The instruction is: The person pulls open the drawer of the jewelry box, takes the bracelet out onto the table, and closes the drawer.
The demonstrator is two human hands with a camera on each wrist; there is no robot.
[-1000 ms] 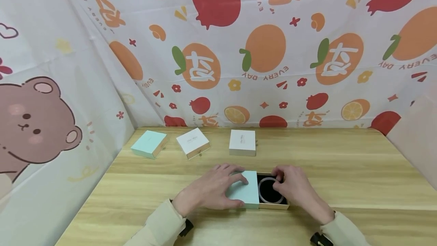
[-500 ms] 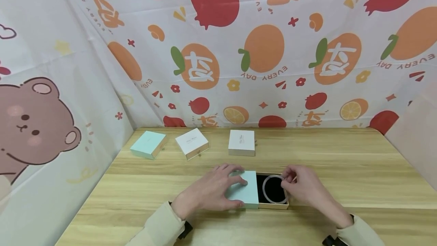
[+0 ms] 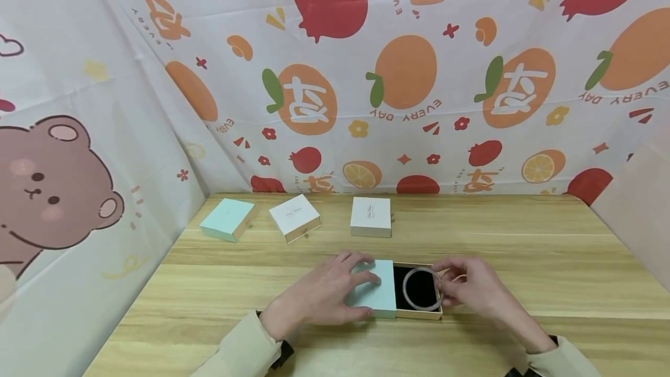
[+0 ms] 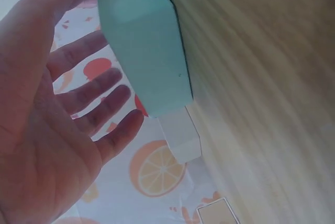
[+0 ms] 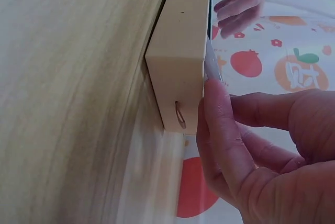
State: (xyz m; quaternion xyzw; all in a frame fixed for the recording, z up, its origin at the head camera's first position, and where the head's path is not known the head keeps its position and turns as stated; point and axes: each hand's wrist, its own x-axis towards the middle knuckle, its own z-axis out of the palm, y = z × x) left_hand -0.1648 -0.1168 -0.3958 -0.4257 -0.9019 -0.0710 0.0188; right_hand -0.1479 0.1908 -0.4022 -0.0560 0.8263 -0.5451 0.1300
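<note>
A mint-green sliding gift box (image 3: 384, 292) lies on the table, its tan drawer (image 5: 180, 30) pulled out to the right. Black lining (image 3: 399, 275) shows in the drawer. On it sits a pale translucent bangle (image 3: 405, 295), its right side overlapping the drawer's end. My left hand (image 3: 321, 292) rests over the sleeve of the box with fingers spread, thumb along the near side. With thumb and fingers my right hand (image 3: 473, 284) pinches the bangle's right edge; in the right wrist view, a sliver of it shows at the fingertips.
Behind stand another mint-green box (image 3: 228, 219), a white box (image 3: 294, 215) turned at an angle, and a second white box (image 3: 371, 214). A fruit-print cloth (image 3: 335, 103) hangs at the table's back edge. A small ribbon pull (image 5: 180, 115) sits on the drawer's end.
The bangle has shifted right, toward the drawer's outer end. My right hand has moved right with it, from over the drawer to beyond its end. The left hand has stayed in place.
</note>
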